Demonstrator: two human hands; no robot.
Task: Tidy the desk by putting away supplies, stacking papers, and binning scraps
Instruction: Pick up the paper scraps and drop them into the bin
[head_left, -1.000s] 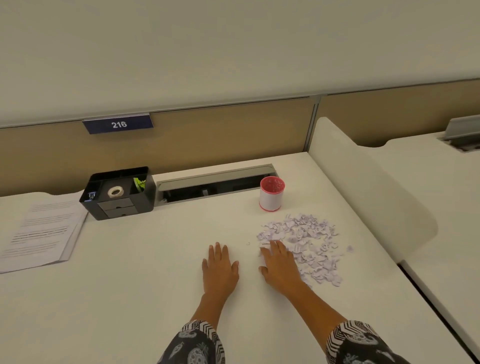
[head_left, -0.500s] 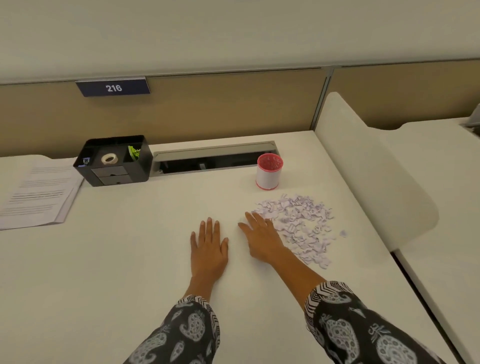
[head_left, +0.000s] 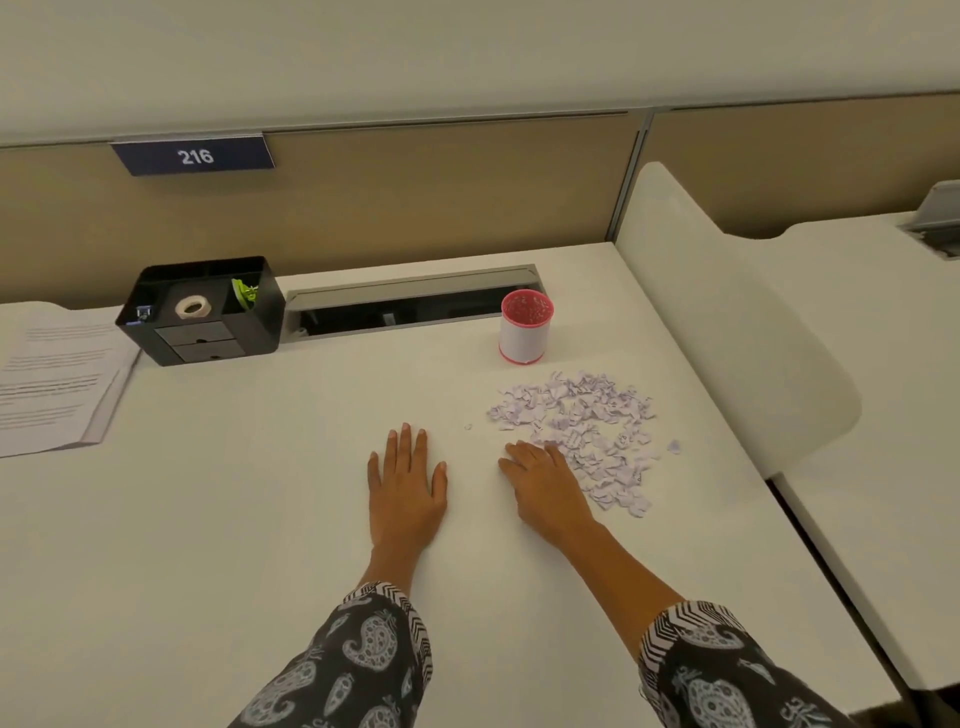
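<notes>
A pile of small pale-lilac paper scraps (head_left: 587, 431) is spread on the white desk (head_left: 260, 519), right of centre. My right hand (head_left: 545, 483) lies flat with its fingers touching the pile's near-left edge. My left hand (head_left: 408, 483) rests flat on the bare desk, a hand's width to the left. A small white bin with a pink rim (head_left: 524, 326) stands upright just behind the scraps. One stray scrap (head_left: 468, 427) lies between the hands.
A black desk organiser (head_left: 202, 312) holding a tape roll (head_left: 193, 307) sits at the back left. A stack of printed papers (head_left: 52, 384) lies at the far left edge. A cable slot (head_left: 410, 306) runs along the back. A white divider panel (head_left: 727, 332) rises on the right.
The camera view shifted; both hands stay flat on the desk. My right hand has slid slightly back toward me along the pile's left edge.
</notes>
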